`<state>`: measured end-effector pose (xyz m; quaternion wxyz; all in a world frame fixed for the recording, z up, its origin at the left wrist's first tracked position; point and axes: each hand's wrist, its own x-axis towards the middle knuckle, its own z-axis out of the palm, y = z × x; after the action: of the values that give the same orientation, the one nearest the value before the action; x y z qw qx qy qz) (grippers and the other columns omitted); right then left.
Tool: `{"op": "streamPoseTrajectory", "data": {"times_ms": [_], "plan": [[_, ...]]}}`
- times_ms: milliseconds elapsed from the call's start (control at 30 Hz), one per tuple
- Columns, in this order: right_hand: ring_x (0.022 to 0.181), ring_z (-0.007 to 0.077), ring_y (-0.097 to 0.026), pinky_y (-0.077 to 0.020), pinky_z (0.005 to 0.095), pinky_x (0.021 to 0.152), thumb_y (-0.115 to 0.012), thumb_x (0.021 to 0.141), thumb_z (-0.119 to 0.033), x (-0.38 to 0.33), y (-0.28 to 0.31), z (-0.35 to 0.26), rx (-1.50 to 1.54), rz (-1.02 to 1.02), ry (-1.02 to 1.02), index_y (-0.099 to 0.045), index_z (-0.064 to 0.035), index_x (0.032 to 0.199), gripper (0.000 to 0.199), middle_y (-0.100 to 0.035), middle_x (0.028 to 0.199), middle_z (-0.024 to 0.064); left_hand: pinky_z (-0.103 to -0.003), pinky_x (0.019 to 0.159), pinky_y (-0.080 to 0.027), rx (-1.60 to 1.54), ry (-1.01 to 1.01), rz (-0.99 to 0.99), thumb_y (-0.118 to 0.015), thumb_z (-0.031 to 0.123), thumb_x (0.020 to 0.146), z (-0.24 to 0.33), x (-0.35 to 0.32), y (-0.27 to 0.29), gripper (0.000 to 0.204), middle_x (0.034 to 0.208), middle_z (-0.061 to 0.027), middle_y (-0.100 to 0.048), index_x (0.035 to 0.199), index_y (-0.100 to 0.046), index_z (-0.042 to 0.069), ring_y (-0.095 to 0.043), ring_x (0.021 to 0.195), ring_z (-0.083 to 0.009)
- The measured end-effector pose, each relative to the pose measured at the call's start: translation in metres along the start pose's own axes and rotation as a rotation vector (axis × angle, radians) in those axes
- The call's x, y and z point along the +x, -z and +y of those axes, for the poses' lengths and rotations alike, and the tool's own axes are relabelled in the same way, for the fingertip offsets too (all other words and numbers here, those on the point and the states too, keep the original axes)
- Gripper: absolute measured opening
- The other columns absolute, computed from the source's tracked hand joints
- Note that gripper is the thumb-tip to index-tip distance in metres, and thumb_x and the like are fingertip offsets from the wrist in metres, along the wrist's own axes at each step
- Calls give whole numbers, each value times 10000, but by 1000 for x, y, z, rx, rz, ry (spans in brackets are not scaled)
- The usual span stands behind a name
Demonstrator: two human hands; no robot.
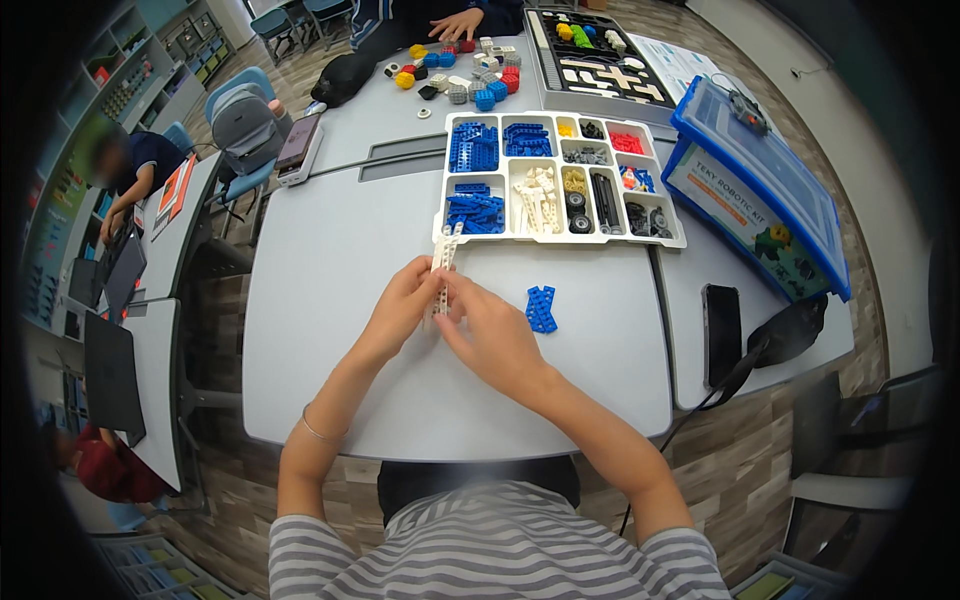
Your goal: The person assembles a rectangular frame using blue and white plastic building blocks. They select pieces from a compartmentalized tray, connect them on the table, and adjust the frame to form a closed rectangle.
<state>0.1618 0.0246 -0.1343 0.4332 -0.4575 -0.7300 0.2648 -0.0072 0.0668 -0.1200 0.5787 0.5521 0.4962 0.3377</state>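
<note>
My left hand (405,300) and my right hand (490,325) meet over the table, both closed on a white beam with holes (443,255). It stands lengthwise away from me, its far end reaching the tray's near left corner. My fingers cover its lower part. To the right of my right hand lies a blue building piece with notched ends (541,309), flat on the table. Just beyond my hands sits a white sorting tray (560,238) of blue plates and beams, white pieces, black wheels, grey and red small parts.
A blue-lidded storage box (765,190) stands at the right, near a black phone (722,335) and a black strap bag (790,330). Colourful blocks (485,80) lie scattered at the far side, where another person's hand (457,24) rests. A tablet-like device (298,150) is at the far left edge.
</note>
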Motion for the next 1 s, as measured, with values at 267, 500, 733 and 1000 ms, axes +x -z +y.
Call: {"op": "streamPoseTrajectory", "data": {"times_ms": [267, 500, 733, 1000], "plan": [[624, 203, -625, -508, 359, 620, -701, 970, -162, 17, 18, 25, -98, 200, -98, -589, -9, 1341, 416, -677, 836, 67, -383, 705, -536, 363, -127, 87, -493, 224, 1089, 30, 73, -25, 297, 1064, -199, -713, 1187, -582, -42, -710, 850, -287], [721, 273, -656, -525, 424, 692, -673, 975, -183, 26, 29, 49, -231, 158, -199, -602, 12, 1293, 380, -681, 899, 115, -503, 761, -594, 978, -447, 66, -598, 52, 923, 27, 131, -49, 214, 937, -332, -708, 1027, -588, -135, -726, 884, -487], [879, 403, -687, -540, 497, 770, -667, 959, -165, 27, 35, 42, -188, -2, -308, -615, 35, 1234, 344, -698, 981, 205, -448, 775, -626, 1033, -301, 274, -711, 32, 841, 27, 167, -81, 237, 944, -260, -743, 1031, -645, -93, -764, 911, -408], [708, 306, -659, -520, 450, 695, -675, 946, -165, 24, 31, 42, -195, 23, -216, -658, 2, 1152, 265, -695, 852, 145, -419, 772, -616, 1274, -268, 249, -706, 175, 882, 40, 168, -91, 181, 951, -188, -769, 944, -758, 14, -773, 919, -333]]}}
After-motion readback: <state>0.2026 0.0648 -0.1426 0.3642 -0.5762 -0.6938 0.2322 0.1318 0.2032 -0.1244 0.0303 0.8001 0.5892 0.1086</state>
